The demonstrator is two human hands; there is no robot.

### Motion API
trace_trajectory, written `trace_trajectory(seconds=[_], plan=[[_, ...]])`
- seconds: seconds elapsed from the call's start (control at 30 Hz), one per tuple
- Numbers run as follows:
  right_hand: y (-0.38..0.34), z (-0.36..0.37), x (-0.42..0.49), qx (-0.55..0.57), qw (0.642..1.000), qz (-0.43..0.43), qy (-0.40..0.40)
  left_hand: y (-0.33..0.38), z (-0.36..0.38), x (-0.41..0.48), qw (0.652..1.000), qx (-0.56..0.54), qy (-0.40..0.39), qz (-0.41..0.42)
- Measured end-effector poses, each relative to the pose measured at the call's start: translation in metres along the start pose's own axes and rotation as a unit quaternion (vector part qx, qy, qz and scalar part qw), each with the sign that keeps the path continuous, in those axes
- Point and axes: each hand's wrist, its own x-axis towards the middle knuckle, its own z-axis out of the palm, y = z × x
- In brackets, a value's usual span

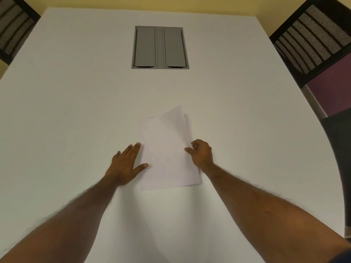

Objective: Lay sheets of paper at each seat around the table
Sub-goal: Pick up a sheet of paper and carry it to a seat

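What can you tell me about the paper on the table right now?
The paper is a small stack of plain white sheets, blank as far as can be seen, lying lengthwise on the white table in front of the person. The top sheet's far right corner is lifted and curling, showing another sheet's edge beneath. The left hand rests flat beside its left edge, thumb and fingertips touching it. The right hand pinches the right edge.

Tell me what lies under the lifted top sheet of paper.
Under the top sheet at least one more white sheet peeks out along the far right edge. How many lie beneath is hidden. All rest on the white table.
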Motion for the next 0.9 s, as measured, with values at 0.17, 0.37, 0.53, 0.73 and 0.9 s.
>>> trace_trajectory(seconds=[0.17,0.37,0.53,0.73,0.9], plan=[[0.000,-0.021,-0.014,0.114,0.993,0.004,-0.013,0.016,-0.023,-0.007,0.974,-0.199,0.027,-0.106],[-0.006,-0.054,-0.051,0.206,0.977,0.017,-0.050,0.043,-0.032,-0.030,0.883,-0.416,0.059,-0.209],[-0.013,-0.076,-0.095,0.242,0.966,0.021,-0.092,0.072,-0.045,-0.058,0.808,-0.558,0.030,-0.185],[-0.014,-0.094,-0.142,0.263,0.960,0.017,-0.098,0.099,-0.060,-0.106,0.819,-0.550,0.076,-0.144],[-0.010,-0.118,-0.179,0.256,0.964,-0.010,-0.075,0.131,-0.071,-0.148,0.833,-0.535,0.095,-0.101]])
